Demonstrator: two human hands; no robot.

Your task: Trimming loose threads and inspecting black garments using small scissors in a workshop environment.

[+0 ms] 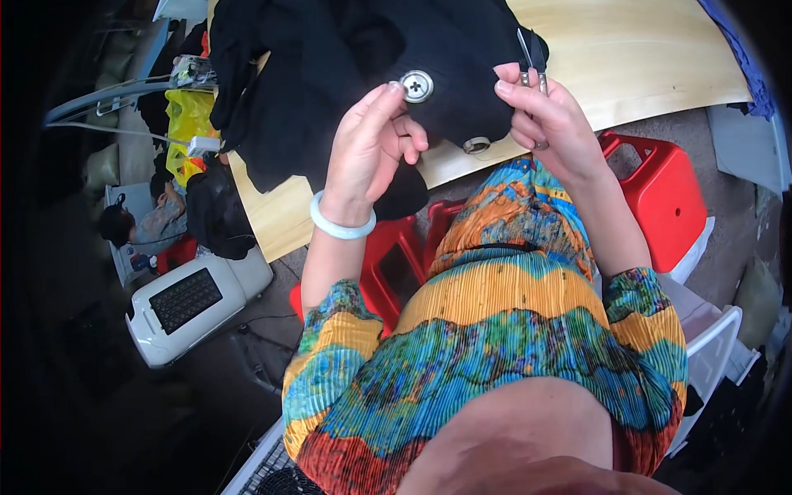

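A large pale round button (417, 86) with a dark cross at its middle lies against black cloth (330, 99). The thumb and forefinger of my left hand (367, 144) pinch its left edge, and the other fingers curl below. To the right, my right hand (553, 120) is closed around small scissors (541, 78), whose blades point up and away from me. Its thumb and forefinger come together at the tip; whether they also pinch a thread or needle is too small to tell. Between the hands, a second round, metal-rimmed piece (476, 145) shows at the cloth's near edge.
The cloth spreads over a pale wooden table (643, 49). Red plastic stools (660, 198) stand beneath and at the right. On the left are a yellow bag (186, 132), a white machine-like box (198, 301) and another person (153, 227). Blue cloth (747, 66) hangs at the far right.
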